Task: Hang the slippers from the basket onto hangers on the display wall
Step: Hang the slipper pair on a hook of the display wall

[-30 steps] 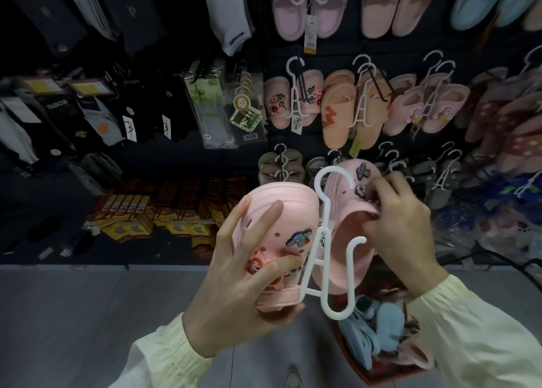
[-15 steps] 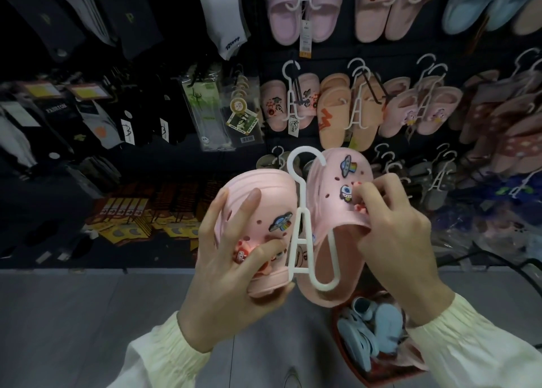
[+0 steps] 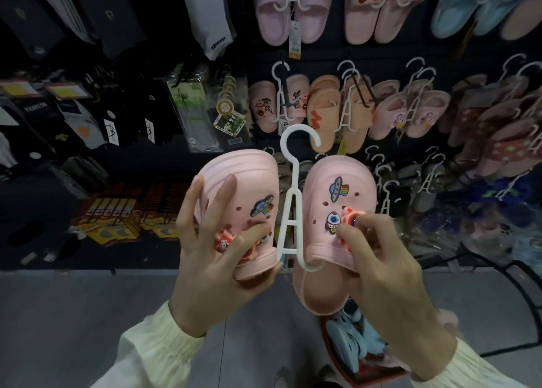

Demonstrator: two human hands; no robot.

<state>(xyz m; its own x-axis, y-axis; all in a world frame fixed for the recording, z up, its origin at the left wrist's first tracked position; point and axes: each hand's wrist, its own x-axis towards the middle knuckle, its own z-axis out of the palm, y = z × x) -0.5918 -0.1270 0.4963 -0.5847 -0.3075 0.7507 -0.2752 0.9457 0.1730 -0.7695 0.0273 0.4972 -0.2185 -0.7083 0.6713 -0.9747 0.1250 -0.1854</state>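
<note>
**Pink pair riding on a hanger, held in front of the wall**

The person is holding a pair of pink clogs up in front of the display wall (image 3: pixel 322 54), with a white hanger (image 3: pixel 289 211) standing upright between them. The left grip (image 3: pixel 211 258) is grasping the left slipper (image 3: pixel 243 179): the fingers are spreading over its charm-studded upper and the thumb is curling round its lower edge, right by the hanger's foot. The right grip (image 3: pixel 378 261) is pinching the right slipper (image 3: pixel 337 179) at the rim of its opening, beside a rocket charm. The hanger's lower right arm is curving out under that rim. Its top hook is pointing up and hanging free, apart from any peg on the wall.

Behind it, rows of pink, peach and pale blue slippers (image 3: pixel 346 114) are hanging on white hangers, and packs of socks (image 3: pixel 187 114) are filling the racks to the left. Below the right wrist, a red basket (image 3: pixel 366 376) is sitting on the grey floor (image 3: pixel 73 314) with blue slippers (image 3: pixel 349 343) lying in it. Cream sleeves (image 3: pixel 152 355) are covering both forearms.
</note>
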